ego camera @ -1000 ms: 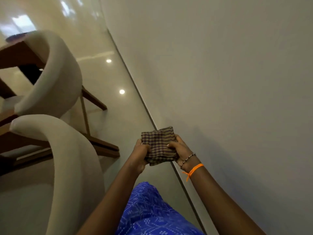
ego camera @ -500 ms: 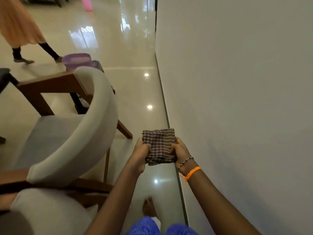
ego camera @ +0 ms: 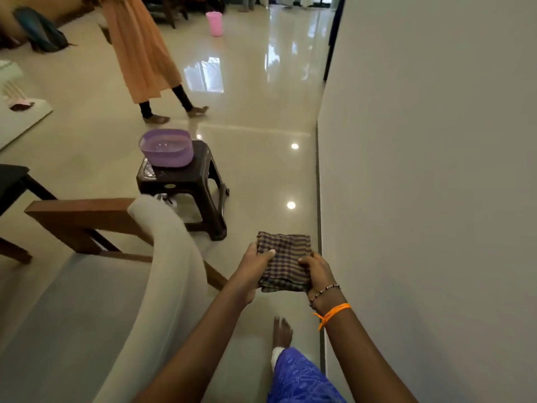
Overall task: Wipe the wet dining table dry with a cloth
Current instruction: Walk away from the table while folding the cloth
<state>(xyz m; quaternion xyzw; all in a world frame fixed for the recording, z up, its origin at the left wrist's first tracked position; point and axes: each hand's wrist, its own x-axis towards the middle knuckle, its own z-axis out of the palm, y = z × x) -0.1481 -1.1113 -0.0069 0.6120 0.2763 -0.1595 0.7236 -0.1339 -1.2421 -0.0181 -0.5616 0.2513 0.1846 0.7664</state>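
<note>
Both hands moved forward with the folded cloth [ego camera: 283,261], now out over the floor [ego camera: 255,112]; chair [ego camera: 162,257] slid back to my left. Left hand [ego camera: 254,267] grips cloth's left edge, thumb on top; right hand [ego camera: 316,271] grips right edge, fingers curled under. Ahead-left of my grip: basin [ego camera: 165,148] on a stool [ego camera: 186,181]. Wall [ego camera: 436,170] close on the right. Another person [ego camera: 142,53] walks far ahead.

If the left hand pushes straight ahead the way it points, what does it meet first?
Probably nothing close: the left hand, holding the folded cloth, points along open floor right of the dark stool. Depth is uncertain.
</note>
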